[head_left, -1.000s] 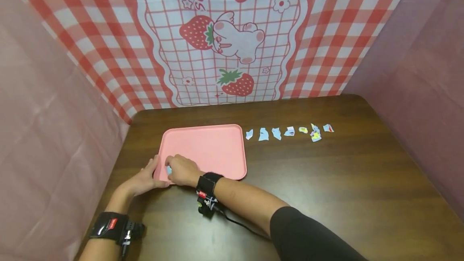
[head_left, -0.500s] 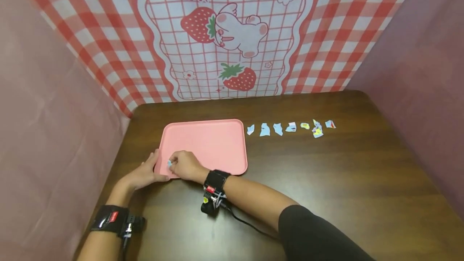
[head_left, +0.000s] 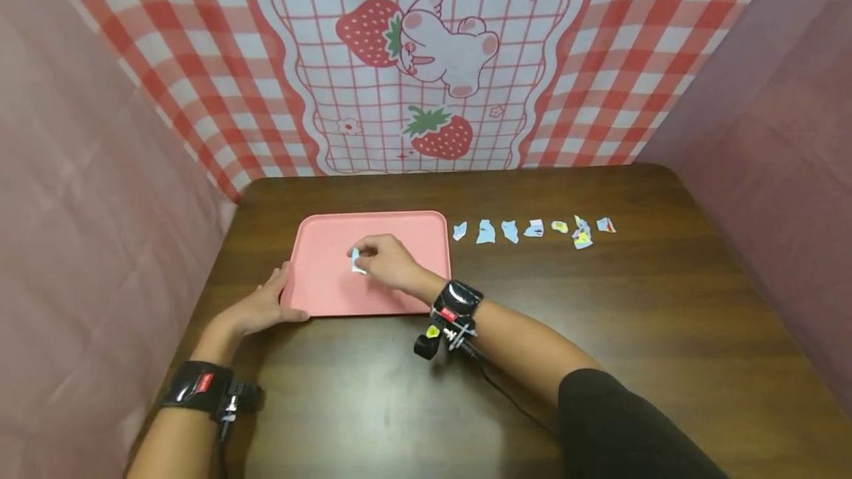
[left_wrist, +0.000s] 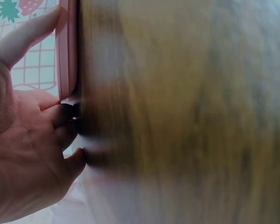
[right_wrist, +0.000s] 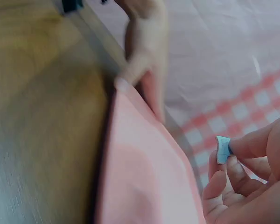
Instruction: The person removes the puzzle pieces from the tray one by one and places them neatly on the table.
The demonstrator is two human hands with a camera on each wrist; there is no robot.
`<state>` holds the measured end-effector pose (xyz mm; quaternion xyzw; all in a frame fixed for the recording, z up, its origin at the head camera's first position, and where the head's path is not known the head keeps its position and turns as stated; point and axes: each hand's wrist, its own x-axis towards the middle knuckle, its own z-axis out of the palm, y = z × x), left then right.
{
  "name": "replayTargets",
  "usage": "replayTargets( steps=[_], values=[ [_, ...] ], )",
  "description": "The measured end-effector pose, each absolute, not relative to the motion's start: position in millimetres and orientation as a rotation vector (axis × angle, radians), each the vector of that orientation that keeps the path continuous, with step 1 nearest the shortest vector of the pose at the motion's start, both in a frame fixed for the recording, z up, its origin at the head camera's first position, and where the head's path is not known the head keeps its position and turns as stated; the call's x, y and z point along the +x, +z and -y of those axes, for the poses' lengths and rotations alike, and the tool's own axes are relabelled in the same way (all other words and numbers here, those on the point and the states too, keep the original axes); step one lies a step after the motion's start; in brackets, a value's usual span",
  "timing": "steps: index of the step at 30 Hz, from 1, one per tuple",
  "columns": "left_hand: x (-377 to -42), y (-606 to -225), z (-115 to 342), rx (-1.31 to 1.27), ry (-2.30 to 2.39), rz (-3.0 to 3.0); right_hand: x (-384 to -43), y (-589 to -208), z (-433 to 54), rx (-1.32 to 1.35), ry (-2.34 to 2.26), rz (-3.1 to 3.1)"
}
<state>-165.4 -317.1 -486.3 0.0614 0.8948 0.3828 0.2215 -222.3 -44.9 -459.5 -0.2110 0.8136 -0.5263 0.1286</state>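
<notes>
In the head view my right hand (head_left: 393,261) is over the pink tray (head_left: 326,301), pinching a small torn piece of light blue paper (head_left: 357,263) between thumb and fingers. The right wrist view shows this paper piece (right_wrist: 222,150) at the fingertips, raised above the tray. My left hand (head_left: 259,309) spreads around the tray's near left corner, thumb along the front rim and fingers at the left side. In the left wrist view the left thumb reaches to the tray's rim (left_wrist: 67,56), while the other fingertips touch the table beside the corner.
Several torn paper scraps (head_left: 486,231) lie in a row on the brown table (head_left: 632,331), right of the tray. Some carry yellow or red print. A strawberry-print checked cloth (head_left: 426,58) hangs behind the table, with pink cloth at both sides. A cable trails from each wrist camera.
My right hand has lifted the paper piece from the tray's near left corner and moved it right and away from me. The left hand stays at the corner.
</notes>
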Motion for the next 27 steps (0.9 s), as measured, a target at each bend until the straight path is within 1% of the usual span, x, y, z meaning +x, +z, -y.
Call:
replayTargets(
  steps=[5,10,17,27],
  values=[
    [-169.9,-480.6,315.4,0.19,1.048,-2.473,-236.4,-450.7,3.8,-0.588,-1.57,-2.389],
    [-165.6,-482.5,314.9,0.157,1.035,-2.466,-245.1,-449.1,-28.1,-0.54,-1.551,-2.438],
    [-161.9,-486.2,314.5,0.171,1.052,-2.474,-249.4,-446.1,-61.9,-0.422,-1.609,-2.444],
    [-162.6,-482.6,311.7,0.172,1.043,-2.485,-254.6,-442.1,-113.9,-0.4,-1.658,-2.559]
  ],
)
